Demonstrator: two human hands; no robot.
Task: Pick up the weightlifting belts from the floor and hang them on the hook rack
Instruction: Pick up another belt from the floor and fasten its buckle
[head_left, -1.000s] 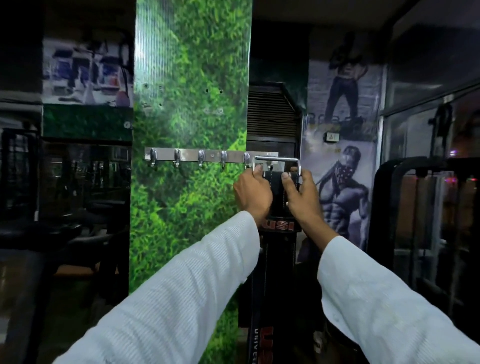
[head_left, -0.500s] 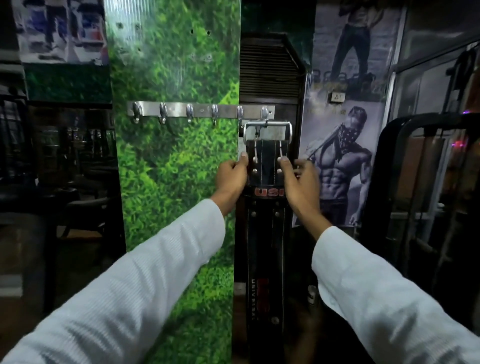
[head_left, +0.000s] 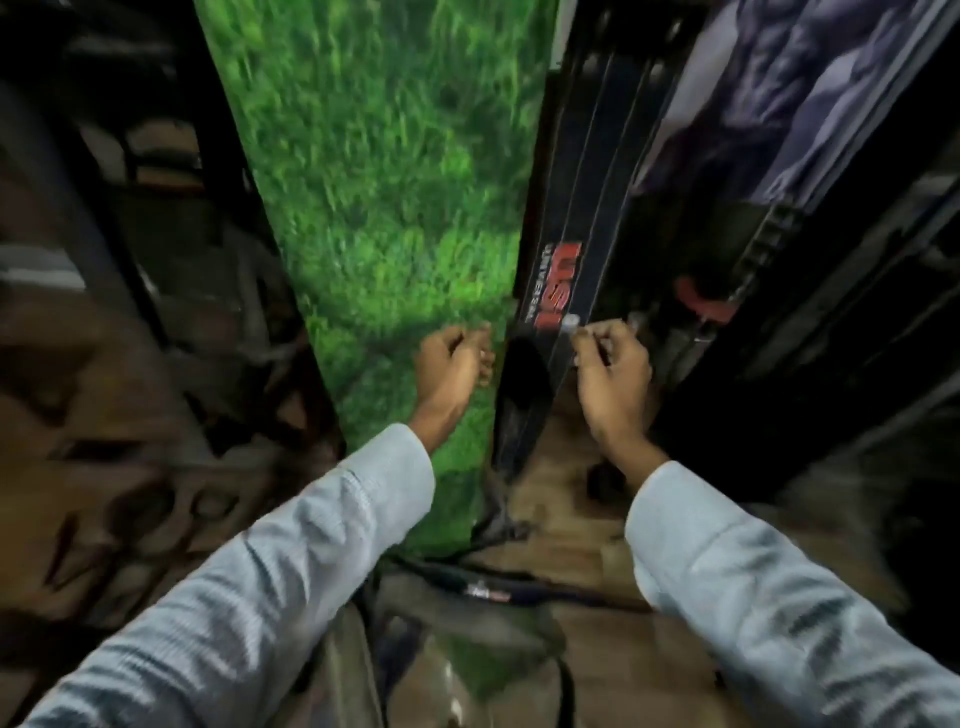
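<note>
A black weightlifting belt with red lettering hangs straight down beside the green grass-print pillar. Its lower end reaches about the height of my hands. My left hand hovers in front of the pillar, just left of the belt, fingers loosely curled and holding nothing. My right hand is at the belt's right edge near a silver rivet, fingers loosely curled, nothing gripped. A second dark belt with a small label lies on the floor below, between my sleeves. The hook rack is out of view.
Dark gym machine frames stand to the left and right. A poster covers the wall behind the hanging belt. Wooden floor shows under my hands. The picture is motion-blurred.
Both hands have let go of the hung belt and dropped down. My view has swung from the hook rack down toward the floor, where another belt now shows.
</note>
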